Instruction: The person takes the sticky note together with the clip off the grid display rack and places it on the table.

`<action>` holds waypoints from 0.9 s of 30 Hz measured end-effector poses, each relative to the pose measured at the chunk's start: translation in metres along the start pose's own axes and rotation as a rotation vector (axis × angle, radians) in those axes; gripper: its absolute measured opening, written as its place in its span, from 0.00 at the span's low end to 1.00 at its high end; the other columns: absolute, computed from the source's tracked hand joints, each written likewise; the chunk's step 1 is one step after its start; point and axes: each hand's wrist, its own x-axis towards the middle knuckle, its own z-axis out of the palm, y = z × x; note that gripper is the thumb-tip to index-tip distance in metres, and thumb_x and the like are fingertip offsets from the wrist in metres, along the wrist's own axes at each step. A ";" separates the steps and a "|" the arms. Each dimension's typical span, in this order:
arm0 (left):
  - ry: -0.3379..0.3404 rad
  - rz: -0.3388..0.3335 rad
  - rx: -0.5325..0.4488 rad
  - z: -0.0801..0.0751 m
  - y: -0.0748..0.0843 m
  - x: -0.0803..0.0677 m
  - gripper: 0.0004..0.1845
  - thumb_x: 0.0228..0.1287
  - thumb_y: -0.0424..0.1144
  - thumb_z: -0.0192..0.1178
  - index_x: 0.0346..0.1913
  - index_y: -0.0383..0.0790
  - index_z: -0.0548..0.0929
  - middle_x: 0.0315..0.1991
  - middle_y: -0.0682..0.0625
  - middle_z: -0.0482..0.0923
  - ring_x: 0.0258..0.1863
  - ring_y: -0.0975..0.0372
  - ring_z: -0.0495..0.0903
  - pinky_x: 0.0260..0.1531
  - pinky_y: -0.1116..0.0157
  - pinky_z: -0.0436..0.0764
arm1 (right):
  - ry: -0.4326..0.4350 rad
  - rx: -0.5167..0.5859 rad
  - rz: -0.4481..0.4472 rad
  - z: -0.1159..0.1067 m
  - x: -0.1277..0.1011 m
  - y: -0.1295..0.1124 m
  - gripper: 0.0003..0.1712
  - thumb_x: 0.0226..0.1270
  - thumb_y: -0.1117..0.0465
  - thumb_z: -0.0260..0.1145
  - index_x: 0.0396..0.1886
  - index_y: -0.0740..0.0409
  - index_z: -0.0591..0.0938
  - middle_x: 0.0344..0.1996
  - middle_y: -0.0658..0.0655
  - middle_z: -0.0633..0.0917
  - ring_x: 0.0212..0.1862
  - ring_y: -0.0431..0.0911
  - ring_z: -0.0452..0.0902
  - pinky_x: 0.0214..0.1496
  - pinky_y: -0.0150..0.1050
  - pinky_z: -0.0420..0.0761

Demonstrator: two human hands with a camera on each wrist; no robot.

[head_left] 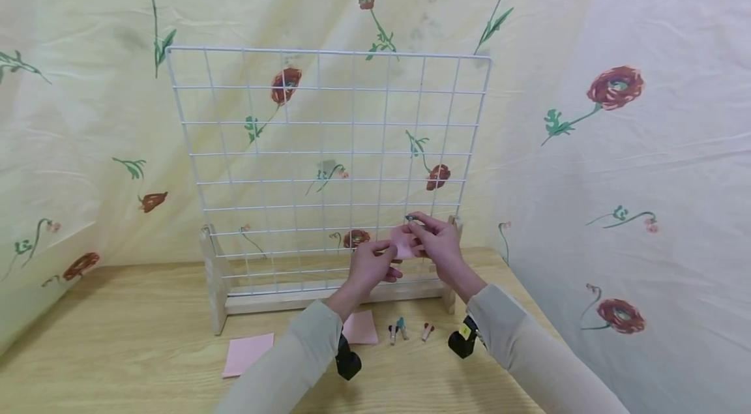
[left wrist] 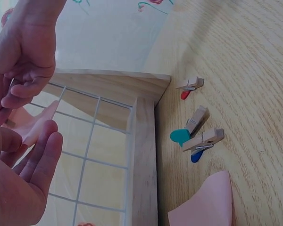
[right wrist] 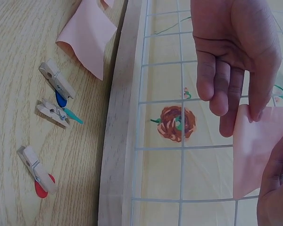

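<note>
Loose pink notes (head_left: 248,354): flat on wooden table (head_left: 117,349), left of the forearms.
Left hand (head_left: 368,265): fingers loosely curled, pinching left edge of pink sticky note (head_left: 404,246).
Sticky note: held up against lower right of white wire grid (head_left: 328,160).
Right hand (head_left: 437,241): fingers curled, pinching green-tipped clothespin (head_left: 409,218) at note's top edge.
Spare clothespins (head_left: 405,330): on table near grid's wooden base (head_left: 281,300).
</note>
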 end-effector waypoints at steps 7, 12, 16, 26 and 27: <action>0.007 0.011 0.019 0.001 0.002 -0.001 0.20 0.70 0.38 0.54 0.61 0.34 0.77 0.36 0.44 0.85 0.22 0.60 0.84 0.25 0.65 0.86 | 0.005 -0.004 -0.006 0.000 0.000 -0.001 0.19 0.71 0.61 0.60 0.60 0.58 0.78 0.32 0.48 0.88 0.25 0.37 0.79 0.26 0.28 0.82; 0.008 0.016 0.024 0.001 0.003 -0.002 0.20 0.70 0.38 0.55 0.61 0.34 0.76 0.35 0.44 0.85 0.21 0.60 0.84 0.25 0.65 0.86 | 0.006 0.004 0.004 0.000 0.000 -0.002 0.20 0.71 0.60 0.61 0.60 0.60 0.78 0.31 0.48 0.88 0.25 0.38 0.79 0.26 0.28 0.82; 0.009 0.012 0.015 0.001 0.005 -0.003 0.20 0.70 0.38 0.55 0.61 0.33 0.76 0.35 0.44 0.85 0.21 0.60 0.84 0.25 0.65 0.86 | 0.003 0.009 0.006 0.000 0.001 -0.004 0.20 0.71 0.61 0.60 0.60 0.62 0.77 0.31 0.48 0.88 0.25 0.38 0.79 0.26 0.28 0.82; 0.005 0.017 0.010 0.000 0.005 -0.006 0.20 0.70 0.38 0.55 0.61 0.33 0.77 0.35 0.43 0.85 0.21 0.58 0.84 0.25 0.64 0.86 | 0.011 0.011 0.018 -0.002 0.000 -0.006 0.21 0.71 0.58 0.61 0.60 0.61 0.78 0.30 0.46 0.87 0.26 0.37 0.79 0.26 0.27 0.81; 0.002 0.018 0.008 -0.001 0.004 -0.007 0.20 0.70 0.38 0.55 0.61 0.33 0.77 0.35 0.43 0.85 0.22 0.58 0.84 0.25 0.64 0.86 | 0.011 0.012 0.018 -0.002 -0.001 -0.006 0.21 0.71 0.58 0.61 0.60 0.60 0.78 0.30 0.45 0.87 0.26 0.37 0.79 0.26 0.27 0.81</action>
